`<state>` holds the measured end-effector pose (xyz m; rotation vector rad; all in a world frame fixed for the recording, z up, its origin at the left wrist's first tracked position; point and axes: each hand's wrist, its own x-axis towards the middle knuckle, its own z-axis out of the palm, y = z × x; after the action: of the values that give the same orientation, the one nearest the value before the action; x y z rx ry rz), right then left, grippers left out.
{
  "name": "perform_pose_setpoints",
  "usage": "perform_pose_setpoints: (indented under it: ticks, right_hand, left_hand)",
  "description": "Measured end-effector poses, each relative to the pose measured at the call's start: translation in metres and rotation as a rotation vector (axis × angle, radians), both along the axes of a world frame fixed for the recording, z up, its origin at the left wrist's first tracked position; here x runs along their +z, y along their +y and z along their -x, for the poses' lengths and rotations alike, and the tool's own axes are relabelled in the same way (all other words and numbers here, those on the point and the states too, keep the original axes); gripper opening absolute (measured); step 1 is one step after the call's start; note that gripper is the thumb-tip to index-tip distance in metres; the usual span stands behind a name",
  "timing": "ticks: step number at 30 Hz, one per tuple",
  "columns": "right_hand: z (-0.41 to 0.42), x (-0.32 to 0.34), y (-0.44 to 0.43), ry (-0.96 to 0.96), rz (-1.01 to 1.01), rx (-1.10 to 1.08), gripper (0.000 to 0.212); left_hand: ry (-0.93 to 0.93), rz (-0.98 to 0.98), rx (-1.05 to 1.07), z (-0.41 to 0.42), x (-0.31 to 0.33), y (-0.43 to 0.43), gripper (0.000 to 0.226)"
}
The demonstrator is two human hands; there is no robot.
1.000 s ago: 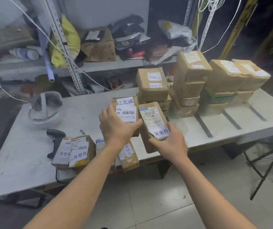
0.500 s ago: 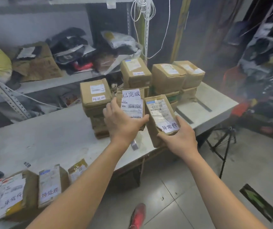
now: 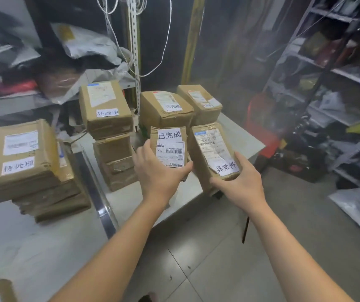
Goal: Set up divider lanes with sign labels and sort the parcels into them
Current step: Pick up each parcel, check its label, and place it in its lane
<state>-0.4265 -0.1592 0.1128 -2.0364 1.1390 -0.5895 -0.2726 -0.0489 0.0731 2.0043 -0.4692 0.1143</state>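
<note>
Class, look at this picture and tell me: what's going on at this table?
A person is sorting parcels. The left hand grips the box labelled 已完成 and the right hand grips the box labelled 异常件, both held near the right end of the table. The 待处理 stack, 处理中 stack and 已完成 stack stand on it, with a dark divider strip between the first two.
</note>
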Motion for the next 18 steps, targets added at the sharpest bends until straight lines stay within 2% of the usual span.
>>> perform_pose_setpoints:
  ticks: [5,14,18]
  right_hand:
    - [0.007,-0.007,-0.073,0.001,-0.018,0.035,0.057]
    - [0.007,-0.037,-0.217,-0.013,-0.093,0.243,0.060]
    - [0.001,-0.052,-0.256,0.029,-0.136,0.308,0.062]
  left_hand:
    - [0.030,-0.065,0.068,0.012,-0.017,-0.059,0.107]
    - [0.140,-0.251,0.272,0.042,-0.061,-0.150,0.099]
    - [0.128,-0.317,0.317,0.046,-0.073,-0.170,0.099]
